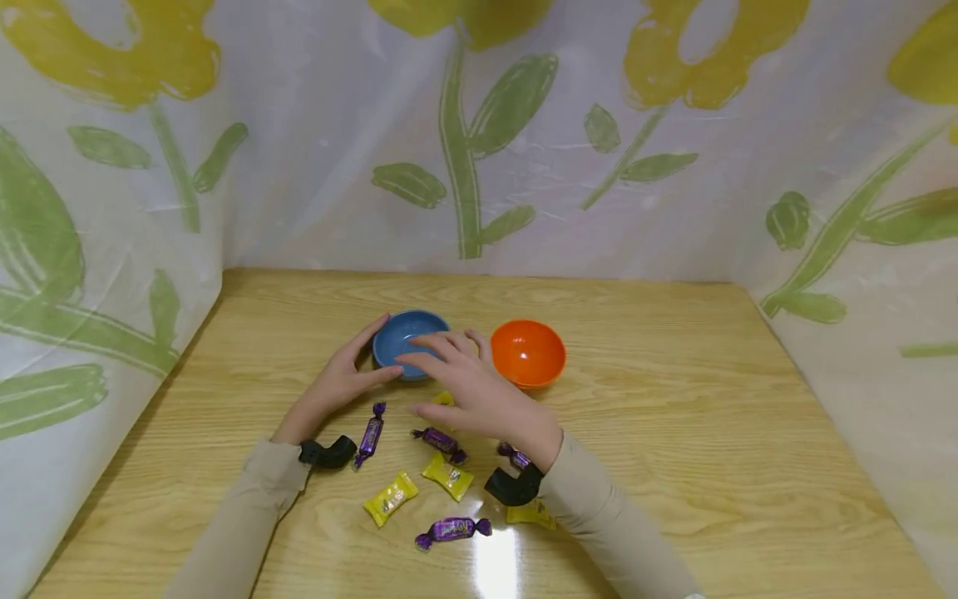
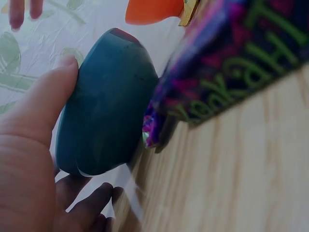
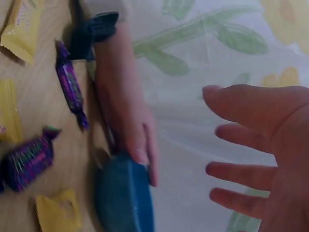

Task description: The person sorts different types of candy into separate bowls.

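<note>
My left hand (image 1: 338, 389) holds the blue bowl (image 1: 409, 326) from its left side, thumb near the front rim and fingers round the back. The left wrist view shows the thumb against the wall of that bowl (image 2: 106, 106). Over the bowl's right front part is my right hand (image 1: 479, 393), its fingers spread and partly covering the bowl. Nothing lies between those fingers in the right wrist view, where the hand (image 3: 289, 140) is apart from the bowl (image 3: 116, 198). Just right of the right fingers stands an orange bowl (image 1: 528, 353).
Purple twist-wrapped candies (image 1: 370, 435) and yellow-wrapped candies (image 1: 391, 498) lie scattered on the wooden table (image 1: 674, 433) in front of the bowls. Some are partly hidden by the right hand and wrist. A flowered curtain (image 1: 322, 166) encloses the table's back and sides.
</note>
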The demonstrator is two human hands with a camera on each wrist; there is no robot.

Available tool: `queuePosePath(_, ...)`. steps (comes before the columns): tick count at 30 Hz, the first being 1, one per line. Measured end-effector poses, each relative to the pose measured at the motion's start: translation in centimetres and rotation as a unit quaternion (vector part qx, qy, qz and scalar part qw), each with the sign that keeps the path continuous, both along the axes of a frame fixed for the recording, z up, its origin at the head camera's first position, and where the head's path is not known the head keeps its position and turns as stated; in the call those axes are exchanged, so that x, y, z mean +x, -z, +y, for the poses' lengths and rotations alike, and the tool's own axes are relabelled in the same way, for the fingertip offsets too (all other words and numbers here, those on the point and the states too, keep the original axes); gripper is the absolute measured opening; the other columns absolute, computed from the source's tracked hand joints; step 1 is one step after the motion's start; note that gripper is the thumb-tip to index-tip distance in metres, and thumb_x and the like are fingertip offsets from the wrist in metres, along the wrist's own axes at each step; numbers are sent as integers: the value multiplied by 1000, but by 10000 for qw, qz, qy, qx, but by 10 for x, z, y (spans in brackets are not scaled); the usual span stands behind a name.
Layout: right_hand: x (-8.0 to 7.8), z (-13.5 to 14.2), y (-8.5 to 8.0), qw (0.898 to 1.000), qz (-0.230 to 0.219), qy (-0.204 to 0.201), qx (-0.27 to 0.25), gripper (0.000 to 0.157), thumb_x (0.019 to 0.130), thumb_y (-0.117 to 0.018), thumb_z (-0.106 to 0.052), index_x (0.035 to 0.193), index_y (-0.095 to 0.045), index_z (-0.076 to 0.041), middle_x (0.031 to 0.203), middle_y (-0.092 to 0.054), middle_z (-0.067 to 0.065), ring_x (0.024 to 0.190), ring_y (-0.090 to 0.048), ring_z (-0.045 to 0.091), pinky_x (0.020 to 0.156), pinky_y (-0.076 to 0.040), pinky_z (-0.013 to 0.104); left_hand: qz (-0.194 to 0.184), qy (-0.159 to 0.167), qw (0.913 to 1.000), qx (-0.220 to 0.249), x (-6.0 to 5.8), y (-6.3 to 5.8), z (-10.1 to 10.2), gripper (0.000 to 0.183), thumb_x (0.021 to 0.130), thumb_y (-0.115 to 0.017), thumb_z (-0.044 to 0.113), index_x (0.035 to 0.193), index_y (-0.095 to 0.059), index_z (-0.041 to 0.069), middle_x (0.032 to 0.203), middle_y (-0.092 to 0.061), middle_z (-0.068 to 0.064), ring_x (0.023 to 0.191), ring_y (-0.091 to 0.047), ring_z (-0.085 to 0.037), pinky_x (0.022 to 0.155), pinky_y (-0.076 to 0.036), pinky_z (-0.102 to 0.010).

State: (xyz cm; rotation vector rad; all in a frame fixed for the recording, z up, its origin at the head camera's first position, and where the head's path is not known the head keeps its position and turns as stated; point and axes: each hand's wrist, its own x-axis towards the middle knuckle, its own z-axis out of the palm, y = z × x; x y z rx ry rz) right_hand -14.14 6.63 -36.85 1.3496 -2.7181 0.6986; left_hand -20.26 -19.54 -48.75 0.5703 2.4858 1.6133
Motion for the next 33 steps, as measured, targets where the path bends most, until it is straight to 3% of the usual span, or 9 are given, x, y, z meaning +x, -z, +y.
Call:
queuePosePath(5, -4, -19, 10, 9991, -35, -335, 274, 43, 94, -70, -25, 136, -60, -18, 141, -53, 3, 133, -43, 24, 112, -22, 56, 82, -26, 9999, -65, 2, -5, 1, 82, 94, -71, 16, 160, -22, 18, 164, -17, -8, 150, -12, -33, 118, -13, -59)
queuePosePath(12, -4, -44, 20, 9946, -197, -571, 839, 38, 93, -71, -13, 130, -66, -20, 141, -56, -4, 133, -45, 18, 110, -25, 48, 9, 61, 10000, 33, 14, -32, 7, 82, 93, -71, 11, 158, -22, 5, 163, -17, -17, 149, -13, -39, 116, -15, -61)
queuePosePath(21, 8, -65, 38, 9841, -48, -684, 1641, 32, 93, -68, -11, 121, -71, -25, 127, -65, -12, 126, -51, 12, 112, -30, 45, -103, -207, 9997, -59, 3, -3, 1, 89, 89, -77, 31, 159, -23, 27, 163, -20, 3, 150, -15, -30, 115, -18, -61)
queuePosePath(27, 12, -65, 44, 9839, 34, -592, 1684, 26, 91, -70, -8, 108, -76, -27, 114, -67, -14, 110, -55, 10, 102, -36, 39, 39, -212, 9997, -110, 2, -1, 2, 89, 88, -78, 35, 159, -25, 25, 163, -23, 3, 150, -17, -30, 115, -19, -61)
queuePosePath(33, 12, -65, 47, 9853, -63, -497, 1632, 26, 86, -74, -5, 100, -76, -28, 98, -66, -13, 97, -56, 8, 90, -37, 32, -30, -279, 9995, -156, 4, -2, 2, 89, 87, -78, 36, 159, -25, 29, 163, -23, 2, 150, -17, -30, 115, -18, -61)
